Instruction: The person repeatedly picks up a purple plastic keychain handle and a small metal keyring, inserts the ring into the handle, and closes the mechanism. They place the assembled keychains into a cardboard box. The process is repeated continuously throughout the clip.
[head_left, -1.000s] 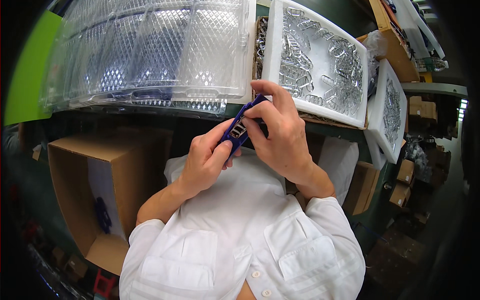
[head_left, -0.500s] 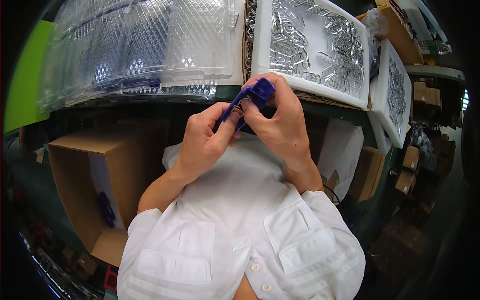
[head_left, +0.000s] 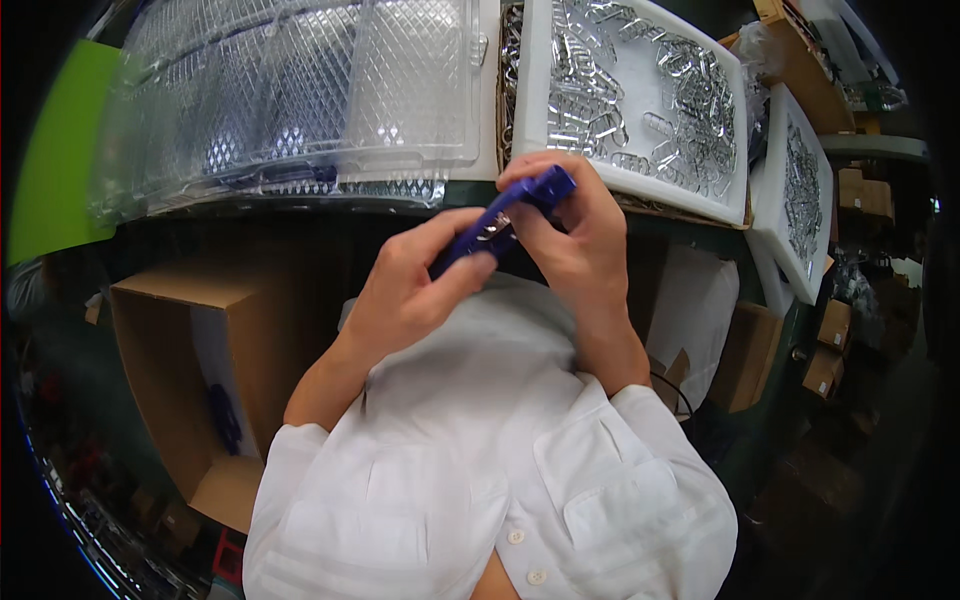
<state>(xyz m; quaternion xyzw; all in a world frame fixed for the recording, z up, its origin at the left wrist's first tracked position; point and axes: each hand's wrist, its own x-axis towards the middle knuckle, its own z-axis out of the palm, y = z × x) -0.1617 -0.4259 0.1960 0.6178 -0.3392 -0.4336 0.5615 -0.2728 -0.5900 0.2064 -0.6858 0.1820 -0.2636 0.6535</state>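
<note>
Between my two hands, in front of my chest, is a long dark-blue plastic piece (head_left: 503, 203) with a shiny bent metal wire part (head_left: 492, 229) in its middle. My left hand (head_left: 415, 278) is closed round its lower left end, thumb along the near side. At the upper right end, my right hand (head_left: 578, 232) grips it with the fingers behind and the thumb pressing close to the metal part. The piece slants up to the right. Blur and my fingers hide its exact kind and much of the metal.
Clear plastic blister trays (head_left: 410, 85) lie on the bench at left, with blue pieces under them. A white foam tray (head_left: 660, 190) of metal wire clips (head_left: 690, 75) stands at right, another white tray (head_left: 806, 285) beside it. Below left, an open cardboard box (head_left: 185, 285) holds a blue piece (head_left: 226, 418).
The blue piece has shifted slightly right and turned in my hands. My left thumb has moved off the metal part onto the plastic; both hands still grip the piece.
</note>
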